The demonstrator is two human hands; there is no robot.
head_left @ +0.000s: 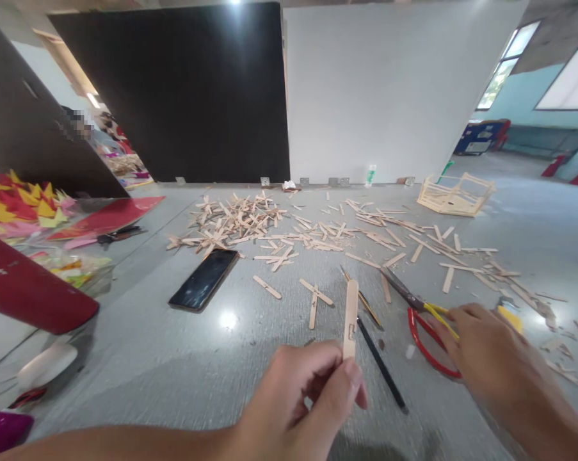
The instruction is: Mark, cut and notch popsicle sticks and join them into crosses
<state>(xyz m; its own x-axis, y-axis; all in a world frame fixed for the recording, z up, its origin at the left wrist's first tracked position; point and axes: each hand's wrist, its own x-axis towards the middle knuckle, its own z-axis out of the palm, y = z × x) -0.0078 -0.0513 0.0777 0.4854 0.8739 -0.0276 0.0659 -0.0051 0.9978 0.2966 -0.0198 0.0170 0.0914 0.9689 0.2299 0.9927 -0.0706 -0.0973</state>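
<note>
My left hand (312, 397) pinches a wooden craft stick (351, 314) upright by its lower end. A small rectangular outline or notch shows on the stick. At the right, my right hand (490, 352) has its fingers closed over the handles of the scissors (408, 298), one loop red and the other yellow. The blades lie on the table, pointing away to the left. Behind the held stick lie a black pencil (382, 365) and a thin gold-and-black pen-like tool (369, 307). Two crossed sticks (314, 296) and a single stick (267, 287) lie left of it.
Heaps of craft sticks (240, 221) spread across the table. A phone (205, 280) lies left of centre; a red cylinder (34, 285) and white mouse (47, 365) are further left. A stick frame (456, 195) and glue stick (370, 175) stand at the back, before upright boards (375, 89).
</note>
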